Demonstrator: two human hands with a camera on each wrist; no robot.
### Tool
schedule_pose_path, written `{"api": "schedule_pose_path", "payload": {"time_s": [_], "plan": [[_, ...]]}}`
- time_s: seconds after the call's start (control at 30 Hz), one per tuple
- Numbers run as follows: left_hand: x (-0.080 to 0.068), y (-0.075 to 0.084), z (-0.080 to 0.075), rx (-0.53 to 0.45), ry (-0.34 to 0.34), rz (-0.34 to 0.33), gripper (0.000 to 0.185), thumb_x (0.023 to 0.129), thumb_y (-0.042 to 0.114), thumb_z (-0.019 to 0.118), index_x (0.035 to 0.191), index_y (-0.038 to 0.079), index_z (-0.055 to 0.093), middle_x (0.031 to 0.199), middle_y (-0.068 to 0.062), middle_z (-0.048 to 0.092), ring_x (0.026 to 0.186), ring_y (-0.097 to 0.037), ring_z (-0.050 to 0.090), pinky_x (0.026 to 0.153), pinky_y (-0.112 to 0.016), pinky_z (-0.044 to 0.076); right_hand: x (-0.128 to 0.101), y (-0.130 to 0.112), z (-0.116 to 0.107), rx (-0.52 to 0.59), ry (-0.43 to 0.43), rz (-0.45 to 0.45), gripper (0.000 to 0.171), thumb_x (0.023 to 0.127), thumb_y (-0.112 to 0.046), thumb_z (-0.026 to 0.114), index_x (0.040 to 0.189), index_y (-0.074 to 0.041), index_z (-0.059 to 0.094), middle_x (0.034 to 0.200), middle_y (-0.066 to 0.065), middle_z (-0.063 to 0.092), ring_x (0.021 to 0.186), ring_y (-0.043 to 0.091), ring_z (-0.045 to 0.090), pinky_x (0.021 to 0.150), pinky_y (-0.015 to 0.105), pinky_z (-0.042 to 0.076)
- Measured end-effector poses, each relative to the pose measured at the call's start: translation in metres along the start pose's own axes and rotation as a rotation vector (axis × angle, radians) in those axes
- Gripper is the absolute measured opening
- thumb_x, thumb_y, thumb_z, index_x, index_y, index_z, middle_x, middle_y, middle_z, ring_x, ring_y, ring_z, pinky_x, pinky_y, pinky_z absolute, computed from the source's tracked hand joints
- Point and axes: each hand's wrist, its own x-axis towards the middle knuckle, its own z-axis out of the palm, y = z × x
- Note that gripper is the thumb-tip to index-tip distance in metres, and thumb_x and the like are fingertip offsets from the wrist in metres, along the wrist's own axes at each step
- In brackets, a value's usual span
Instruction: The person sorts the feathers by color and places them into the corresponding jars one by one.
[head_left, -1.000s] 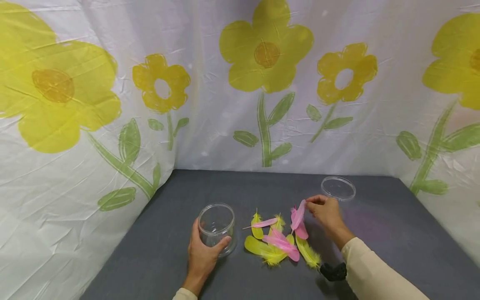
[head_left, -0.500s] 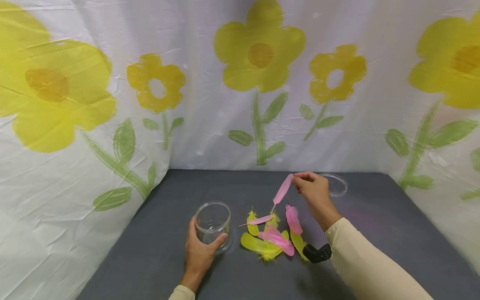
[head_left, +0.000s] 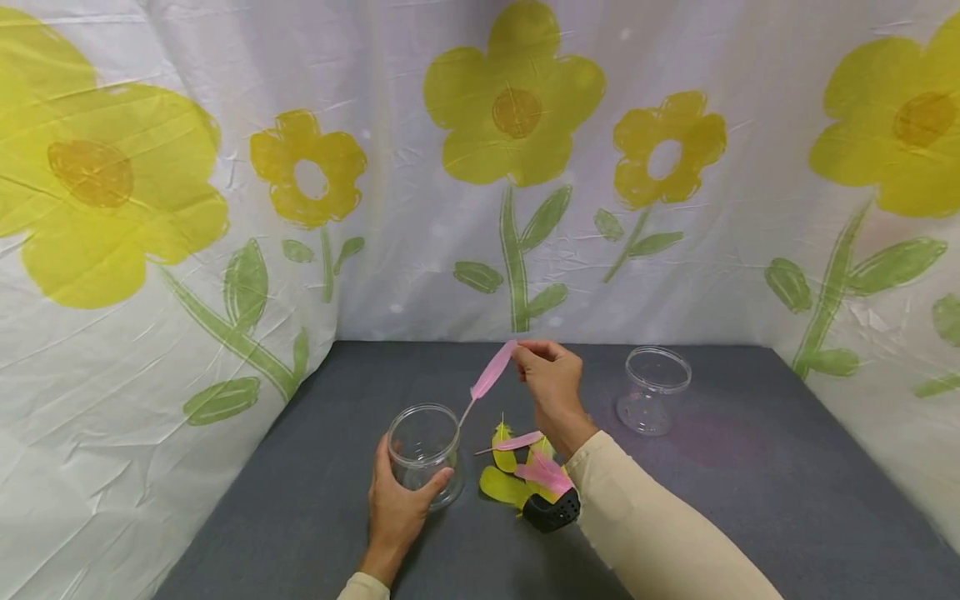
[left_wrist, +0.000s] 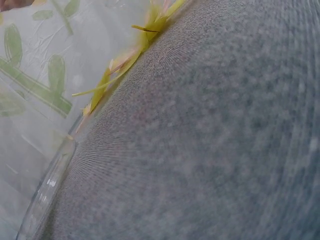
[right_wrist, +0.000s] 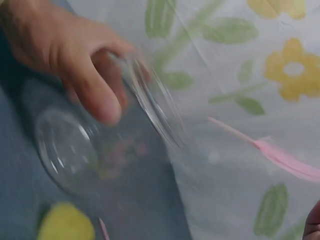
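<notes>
In the head view my left hand (head_left: 401,512) grips a clear plastic jar (head_left: 424,462), fingers behind it and thumb across its near side. The jar stands upright on the dark table, mouth up. My right hand (head_left: 553,383) pinches a pink feather (head_left: 492,372) by its soft tip. Its bare quill slants down to the jar's right rim. The right wrist view shows this pink feather (right_wrist: 287,159) with its quill towards the jar's mouth. Beside the jar lie yellow feathers (head_left: 504,486) and pink feathers (head_left: 545,473), partly hidden by the right forearm.
A second clear jar (head_left: 651,392) stands at the back right of the dark table (head_left: 750,500). A black wrist device (head_left: 552,510) hangs under the right sleeve, over the feathers. White cloth (head_left: 420,275) with printed yellow flowers surrounds the table's back and sides.
My right hand has lifted the pink feather from the pile and carried it left to the jar's rim. The second jar has come into fuller view. My left hand keeps its grip.
</notes>
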Motion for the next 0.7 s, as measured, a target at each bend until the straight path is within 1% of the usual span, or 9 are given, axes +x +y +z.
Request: {"api": "schedule_pose_path", "payload": {"time_s": [0.13,0.27,0.37,0.43,0.53,0.7], "plan": [[0.000,-0.002,0.000,-0.007,0.000,0.004,0.108,0.060,0.034,0.093,0.147,0.009,0.035,0.136,-0.022,0.048,0.124,-0.035,0.045,0.100,-0.055,0.032,-0.014,0.013,0.018,0.047,-0.001,0.036,0.004,0.082,0.000,0.073,0.080,-0.004,0.071,0.073,0.010,0.062,0.064,0.021,0.057,0.059,0.029,0.052],[0.000,-0.003,0.001,-0.001,0.008,0.013,0.108,0.059,0.034,0.094,0.146,0.009,0.036,0.135,-0.022,0.050,0.123,-0.035,0.046,0.100,-0.053,0.033,-0.029,0.028,0.031,0.039,-0.006,0.056,0.004,0.082,-0.001,0.073,0.081,-0.004,0.072,0.072,0.009,0.062,0.061,0.018,0.056,0.057,0.026,0.051],[0.000,-0.002,0.001,0.002,0.012,0.013,0.107,0.059,0.034,0.094,0.145,0.009,0.036,0.135,-0.022,0.050,0.122,-0.035,0.047,0.100,-0.053,0.033,-0.041,0.041,0.037,-0.025,-0.037,0.058,0.001,0.082,-0.004,0.072,0.084,-0.004,0.073,0.074,0.008,0.063,0.064,0.018,0.058,0.057,0.025,0.050],[0.000,-0.002,0.001,-0.003,0.008,0.011,0.107,0.059,0.034,0.094,0.145,0.008,0.036,0.135,-0.023,0.049,0.123,-0.035,0.046,0.100,-0.054,0.033,-0.048,0.050,0.040,-0.076,-0.065,0.053,0.004,0.083,-0.006,0.073,0.085,-0.003,0.073,0.075,0.007,0.063,0.067,0.018,0.059,0.059,0.026,0.049],[0.000,-0.002,0.001,-0.009,-0.003,0.003,0.107,0.060,0.034,0.093,0.146,0.007,0.034,0.136,-0.024,0.048,0.125,-0.036,0.045,0.101,-0.055,0.032,-0.058,0.061,0.041,-0.152,-0.094,0.038,0.006,0.082,-0.009,0.074,0.084,-0.003,0.073,0.076,0.004,0.064,0.071,0.017,0.059,0.061,0.026,0.048],[0.000,0.000,-0.001,-0.017,-0.020,-0.013,0.108,0.062,0.034,0.092,0.147,0.007,0.032,0.138,-0.024,0.046,0.127,-0.035,0.043,0.102,-0.055,0.031,-0.068,0.074,0.042,-0.269,-0.110,-0.065,0.004,0.079,-0.010,0.076,0.081,-0.008,0.074,0.073,-0.003,0.066,0.069,0.012,0.060,0.061,0.025,0.049]]}}
